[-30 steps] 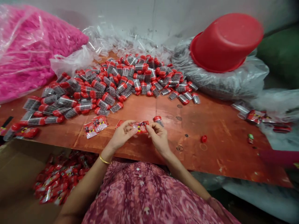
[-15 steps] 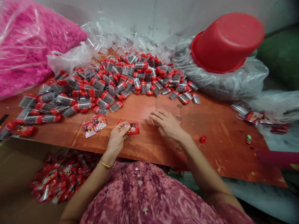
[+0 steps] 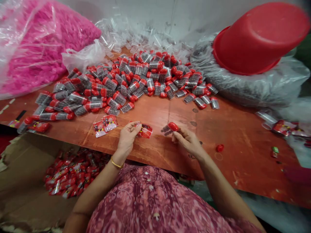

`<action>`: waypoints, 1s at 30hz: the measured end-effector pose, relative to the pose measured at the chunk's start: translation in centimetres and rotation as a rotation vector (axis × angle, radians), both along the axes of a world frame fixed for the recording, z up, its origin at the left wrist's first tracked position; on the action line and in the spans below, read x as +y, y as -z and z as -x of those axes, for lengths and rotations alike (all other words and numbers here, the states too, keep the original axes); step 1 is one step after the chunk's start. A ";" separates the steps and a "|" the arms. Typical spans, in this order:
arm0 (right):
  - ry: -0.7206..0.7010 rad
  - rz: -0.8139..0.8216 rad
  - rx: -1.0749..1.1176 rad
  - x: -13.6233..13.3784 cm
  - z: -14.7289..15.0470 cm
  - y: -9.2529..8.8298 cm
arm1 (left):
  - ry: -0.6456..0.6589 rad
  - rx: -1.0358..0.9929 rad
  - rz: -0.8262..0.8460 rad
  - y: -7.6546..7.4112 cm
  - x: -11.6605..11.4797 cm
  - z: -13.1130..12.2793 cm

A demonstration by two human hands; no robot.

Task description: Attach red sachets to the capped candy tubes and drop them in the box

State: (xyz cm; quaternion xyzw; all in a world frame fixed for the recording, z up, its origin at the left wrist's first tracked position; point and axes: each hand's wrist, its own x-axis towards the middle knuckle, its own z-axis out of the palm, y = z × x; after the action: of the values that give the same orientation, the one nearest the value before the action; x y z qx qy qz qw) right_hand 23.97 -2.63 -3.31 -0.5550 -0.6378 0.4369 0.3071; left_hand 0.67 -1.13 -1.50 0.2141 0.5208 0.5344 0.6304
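Note:
My left hand (image 3: pixel 128 137) pinches a red printed packet (image 3: pixel 146 130) just above the table. In my right hand (image 3: pixel 188 139) is a small clear tube with a red cap (image 3: pixel 173 126), dark beads showing inside; the fingers grip it by the capped end. Packet and tube are apart, with the tube to the right. Several flat red printed packets (image 3: pixel 106 125) lie on the table left of my left hand. Behind both hands spreads a large heap of red-capped tubes (image 3: pixel 136 81) filled with dark beads.
Pink pieces fill a clear bag (image 3: pixel 48 48) at the left. A red bucket (image 3: pixel 257 38) stands upside down on a grey plastic bag (image 3: pixel 252 85) at the right. Below the table's front edge, a cardboard box (image 3: pixel 29 181) holds many red packs. A small red cap (image 3: pixel 220 148) lies right.
My right hand, blurred and bare before, now holds a capped tube of beads. The left hand keeps its packet. The whole view has shifted a little.

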 end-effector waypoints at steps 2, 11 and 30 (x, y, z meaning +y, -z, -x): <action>0.107 0.091 0.158 -1.0 1.3 0.7 | 0.008 0.089 -0.070 0.4 0.0 -0.3; 0.305 -0.190 0.023 -1.5 5.8 1.4 | 0.068 0.324 -0.169 2.3 0.4 -1.5; 0.292 0.041 0.396 0.2 9.8 0.3 | 0.237 0.121 -0.004 1.2 -1.2 -0.3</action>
State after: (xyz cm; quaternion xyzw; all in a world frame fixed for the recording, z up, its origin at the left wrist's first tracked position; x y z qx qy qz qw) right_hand 14.13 -2.48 -3.63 -0.5512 -0.4690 0.5010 0.4746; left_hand 0.99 -2.34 -2.70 0.3074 0.5277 0.4433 0.6561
